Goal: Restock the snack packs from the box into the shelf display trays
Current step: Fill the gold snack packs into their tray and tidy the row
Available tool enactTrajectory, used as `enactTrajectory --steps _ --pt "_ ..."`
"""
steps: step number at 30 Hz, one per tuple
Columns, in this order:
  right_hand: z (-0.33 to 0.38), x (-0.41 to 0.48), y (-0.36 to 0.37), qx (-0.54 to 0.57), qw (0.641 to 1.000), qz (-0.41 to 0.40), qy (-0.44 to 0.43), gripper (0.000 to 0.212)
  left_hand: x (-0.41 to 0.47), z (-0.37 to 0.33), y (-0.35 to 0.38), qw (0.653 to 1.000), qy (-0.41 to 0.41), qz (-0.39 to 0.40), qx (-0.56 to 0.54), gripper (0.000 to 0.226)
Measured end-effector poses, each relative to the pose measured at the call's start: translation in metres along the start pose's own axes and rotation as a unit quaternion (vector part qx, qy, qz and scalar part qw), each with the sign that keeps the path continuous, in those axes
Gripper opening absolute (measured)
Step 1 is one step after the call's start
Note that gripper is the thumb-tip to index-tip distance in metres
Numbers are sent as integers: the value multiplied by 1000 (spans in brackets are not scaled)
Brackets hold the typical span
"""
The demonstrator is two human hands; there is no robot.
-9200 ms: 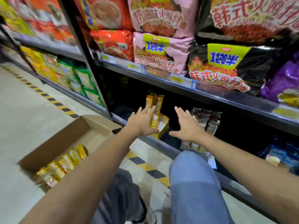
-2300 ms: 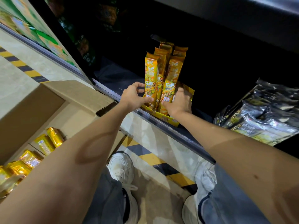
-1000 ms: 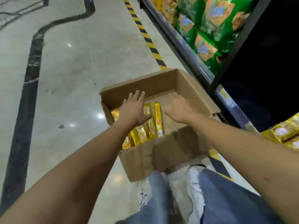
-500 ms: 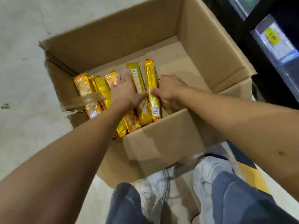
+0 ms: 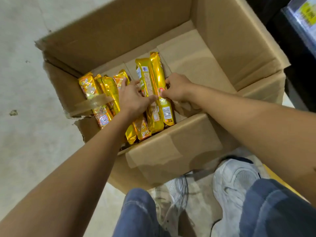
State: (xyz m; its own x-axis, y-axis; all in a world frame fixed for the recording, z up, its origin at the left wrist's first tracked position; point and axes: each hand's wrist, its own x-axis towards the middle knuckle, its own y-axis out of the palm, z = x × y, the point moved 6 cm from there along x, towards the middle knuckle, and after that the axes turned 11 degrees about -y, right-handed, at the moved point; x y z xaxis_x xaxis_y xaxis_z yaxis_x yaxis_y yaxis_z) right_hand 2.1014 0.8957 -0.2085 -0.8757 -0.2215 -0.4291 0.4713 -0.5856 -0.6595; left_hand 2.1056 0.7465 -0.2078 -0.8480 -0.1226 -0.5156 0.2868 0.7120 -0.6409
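An open cardboard box [image 5: 222, 45] stands on the floor below me. Several long yellow snack packs [image 5: 109, 89] lie in its left half. Two packs [image 5: 153, 74] on the right of the row are raised at their far ends. My left hand [image 5: 133, 98] grips them from the left, thumb across the front. My right hand [image 5: 177, 88] pinches the same packs from the right side. The shelf trays are out of view.
A strip of brown tape [image 5: 90, 105] hangs over the box's left wall. My white shoes [image 5: 234, 182] and jeans sit just in front of the box. A dark shelf base with a yellow price label [image 5: 306, 12] is at the top right. Grey floor [image 5: 22, 134] lies left.
My view has come closer to the box. Both hands have closed round the two right-hand packs, whose far ends have lifted off the box bottom.
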Motion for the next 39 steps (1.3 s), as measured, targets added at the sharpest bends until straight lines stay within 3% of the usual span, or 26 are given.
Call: enactTrajectory --steps 4,8,12,15,19,22,28,33,39 --pt "0 -3 3 158 987 12 35 27 -5 -2 -10 999 -8 -13 -46 96" --pt "2 -9 6 271 961 18 49 24 -14 -10 -7 994 16 58 -93 82" --pt "-1 -10 7 341 938 4 59 37 -13 -15 -9 997 35 61 -5 78" --pt "0 -11 7 377 924 13 64 33 -12 -14 -9 994 21 93 -45 63" --pt "-2 -10 7 378 922 15 84 41 -13 -10 -13 988 4 116 -102 41" --pt "-4 -12 3 362 929 -12 79 33 -12 -3 -21 984 -26 123 -127 31" --pt "12 -33 -18 381 920 -94 12 31 -24 -15 -33 969 -52 125 -205 26" --pt "31 -68 -62 328 932 -155 1 33 -57 -53 -63 953 -61 121 -271 19" --pt "90 -104 -120 328 927 -179 -37 39 -105 -102 -109 910 -93 204 -349 27"
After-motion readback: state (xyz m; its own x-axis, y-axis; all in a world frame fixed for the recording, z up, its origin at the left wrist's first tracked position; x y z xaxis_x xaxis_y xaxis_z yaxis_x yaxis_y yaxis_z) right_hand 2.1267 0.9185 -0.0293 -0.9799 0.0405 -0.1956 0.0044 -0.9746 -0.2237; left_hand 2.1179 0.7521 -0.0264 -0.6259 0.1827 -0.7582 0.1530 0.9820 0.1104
